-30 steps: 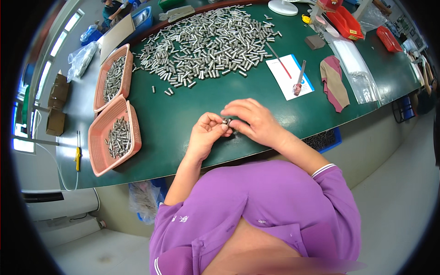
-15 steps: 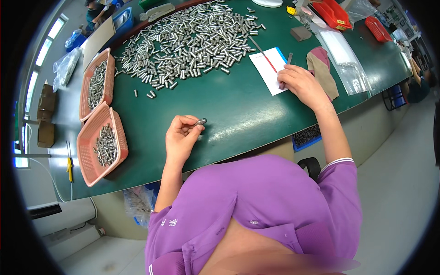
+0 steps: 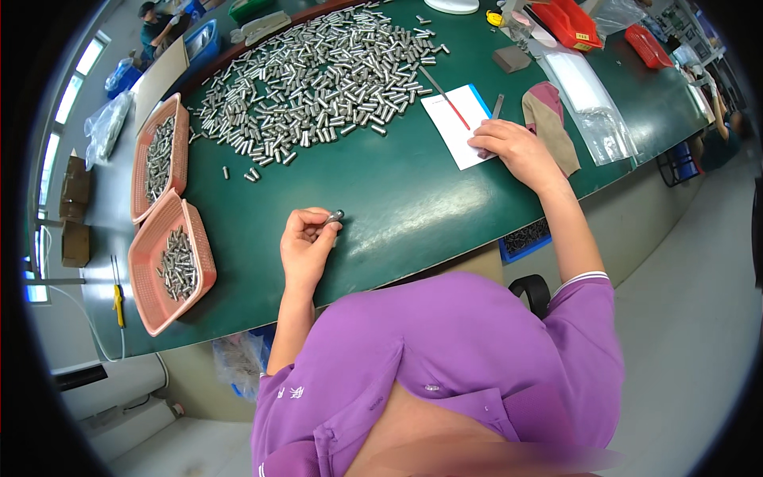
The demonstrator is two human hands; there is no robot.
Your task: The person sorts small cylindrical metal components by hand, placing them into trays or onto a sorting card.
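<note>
My left hand (image 3: 306, 242) is closed above the near part of the green table, pinching a small shiny metal pin (image 3: 335, 216) between thumb and fingertips. One end of the pin sticks out past the fingers. My right hand (image 3: 517, 151) rests by the right edge of a white sheet (image 3: 449, 137) with a blue border. Its fingers are closed on a small purplish-brown piece (image 3: 483, 153), mostly covered by them. A thin tool with a red half (image 3: 458, 115) lies across the sheet. Close to the right fingers lies a narrow grey metal strip (image 3: 498, 106).
A wide heap of metal pins (image 3: 318, 79) spreads over the far table. Two pink baskets (image 3: 208, 250) with pins stand at the left, near a yellow-handled tool (image 3: 118, 306). At the right are a beige-and-maroon cloth (image 3: 552, 131), plastic bags (image 3: 584, 95) and a red bin (image 3: 568, 24).
The view has shifted slightly, so the table items sit a little further left. Both hands keep their holds, and the pin in my left hand is turned slightly.
</note>
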